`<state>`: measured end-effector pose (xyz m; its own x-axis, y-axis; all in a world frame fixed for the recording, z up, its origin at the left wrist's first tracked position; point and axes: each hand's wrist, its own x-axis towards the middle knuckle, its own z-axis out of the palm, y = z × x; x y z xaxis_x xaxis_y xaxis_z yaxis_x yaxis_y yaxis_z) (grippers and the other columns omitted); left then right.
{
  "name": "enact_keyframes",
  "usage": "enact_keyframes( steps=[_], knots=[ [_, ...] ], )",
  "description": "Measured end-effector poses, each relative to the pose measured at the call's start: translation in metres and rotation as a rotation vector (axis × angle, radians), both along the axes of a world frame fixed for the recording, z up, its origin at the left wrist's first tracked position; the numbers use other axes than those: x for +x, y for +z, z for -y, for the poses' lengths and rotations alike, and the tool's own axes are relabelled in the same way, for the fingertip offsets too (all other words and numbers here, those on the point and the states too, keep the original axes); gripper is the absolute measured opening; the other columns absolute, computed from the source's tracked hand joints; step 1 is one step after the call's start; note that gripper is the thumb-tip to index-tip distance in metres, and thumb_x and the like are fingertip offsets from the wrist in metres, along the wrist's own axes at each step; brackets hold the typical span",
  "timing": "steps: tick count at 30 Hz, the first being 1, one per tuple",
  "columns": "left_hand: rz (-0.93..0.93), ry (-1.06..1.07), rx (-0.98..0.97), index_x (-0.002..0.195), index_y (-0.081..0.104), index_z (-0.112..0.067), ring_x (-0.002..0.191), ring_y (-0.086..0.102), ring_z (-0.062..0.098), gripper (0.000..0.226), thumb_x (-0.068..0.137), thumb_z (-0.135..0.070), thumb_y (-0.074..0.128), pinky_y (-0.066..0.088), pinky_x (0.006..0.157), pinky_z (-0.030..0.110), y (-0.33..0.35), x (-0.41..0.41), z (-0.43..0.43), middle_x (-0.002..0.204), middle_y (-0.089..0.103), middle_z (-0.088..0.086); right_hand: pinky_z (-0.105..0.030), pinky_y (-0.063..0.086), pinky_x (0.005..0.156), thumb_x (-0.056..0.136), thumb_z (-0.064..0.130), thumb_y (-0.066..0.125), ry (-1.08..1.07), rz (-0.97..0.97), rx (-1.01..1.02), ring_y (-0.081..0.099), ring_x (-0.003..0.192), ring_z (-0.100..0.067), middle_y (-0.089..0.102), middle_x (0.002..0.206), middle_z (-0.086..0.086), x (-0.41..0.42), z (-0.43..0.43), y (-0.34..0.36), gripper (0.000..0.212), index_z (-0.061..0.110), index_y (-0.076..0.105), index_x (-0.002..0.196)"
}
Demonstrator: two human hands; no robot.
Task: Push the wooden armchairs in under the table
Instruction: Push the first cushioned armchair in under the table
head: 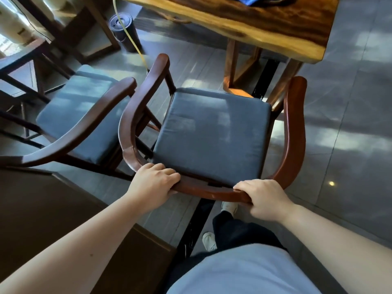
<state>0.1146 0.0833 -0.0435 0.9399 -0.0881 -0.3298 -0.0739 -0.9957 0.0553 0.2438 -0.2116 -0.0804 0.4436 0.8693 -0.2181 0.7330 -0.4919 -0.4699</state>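
Both hands clasp the armchair's curved back rail: left hand and right hand with fingers curled over it. Beyond the fingers, its seat faces the table, not yet under. No readable writing.

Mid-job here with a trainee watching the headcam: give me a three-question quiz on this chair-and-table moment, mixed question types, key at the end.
1. True or false: both hands grip the curved back rail of the nearer armchair.
2. Multiple choice: where is the second armchair? A) on the person's left of the held one B) already under the table C) tipped over on the floor
3. Short answer: is the held chair's seat already under the wooden table?

Key
1. True: the left hand and right hand are both closed on the rail.
2. A.
3. No: the cushion sits clear of the tabletop's edge, near the table leg.
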Motion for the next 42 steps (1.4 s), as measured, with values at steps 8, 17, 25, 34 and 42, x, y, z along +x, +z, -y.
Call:
enact_keyframes(
  steps=[8, 17, 25, 34, 42],
  knots=[
    [0.041, -0.142, -0.081, 0.103, 0.064, -0.017, 0.087, 0.064, 0.028, 0.034, 0.079, -0.037, 0.052, 0.054, 0.070, 0.041, 0.001, -0.001, -0.017, 0.096, 0.069, 0.002, -0.038, 0.054, 0.084, 0.065, 0.019, 0.074, -0.071, -0.042, 0.049, 0.066, 0.100, -0.025, 0.071, 0.112, 0.000, -0.022, -0.022, 0.006, 0.051, 0.018, 0.065, 0.115],
    [-0.008, -0.283, -0.178, 0.092, 0.067, -0.019, 0.075, 0.067, 0.021, 0.024, 0.084, -0.032, 0.048, 0.055, 0.055, 0.034, -0.005, 0.017, -0.057, 0.085, 0.071, -0.003, -0.037, 0.055, 0.060, 0.069, 0.031, 0.072, -0.163, 0.015, 0.047, 0.068, 0.077, -0.024, 0.073, 0.087, 0.005, -0.033, -0.040, 0.007, 0.026, 0.022, 0.070, 0.093],
    [0.037, -0.348, -0.175, 0.086, 0.066, -0.018, 0.066, 0.065, 0.022, 0.029, 0.085, -0.041, 0.048, 0.053, 0.052, 0.032, 0.005, 0.044, -0.106, 0.076, 0.069, -0.003, -0.038, 0.055, 0.053, 0.070, 0.037, 0.059, -0.294, 0.081, 0.107, 0.068, 0.067, -0.029, 0.073, 0.076, 0.003, -0.034, -0.091, 0.006, 0.025, 0.020, 0.071, 0.084],
    [0.012, -0.261, -0.079, 0.092, 0.070, -0.023, 0.076, 0.069, 0.025, 0.034, 0.076, -0.040, 0.046, 0.056, 0.067, 0.039, 0.017, 0.076, -0.152, 0.084, 0.073, -0.004, -0.039, 0.055, 0.063, 0.078, 0.040, 0.064, -0.270, 0.055, 0.094, 0.068, 0.081, -0.027, 0.074, 0.093, 0.004, -0.021, -0.139, 0.000, 0.028, 0.023, 0.067, 0.101],
    [-0.026, -0.286, -0.095, 0.108, 0.063, -0.026, 0.089, 0.064, 0.022, 0.034, 0.074, -0.032, 0.062, 0.054, 0.079, 0.038, 0.021, 0.072, -0.083, 0.095, 0.069, -0.008, -0.033, 0.053, 0.078, 0.072, 0.039, 0.064, -0.019, -0.218, -0.297, 0.063, 0.099, -0.015, 0.066, 0.113, 0.012, 0.037, -0.092, -0.005, 0.054, 0.035, 0.051, 0.124]
  ],
)
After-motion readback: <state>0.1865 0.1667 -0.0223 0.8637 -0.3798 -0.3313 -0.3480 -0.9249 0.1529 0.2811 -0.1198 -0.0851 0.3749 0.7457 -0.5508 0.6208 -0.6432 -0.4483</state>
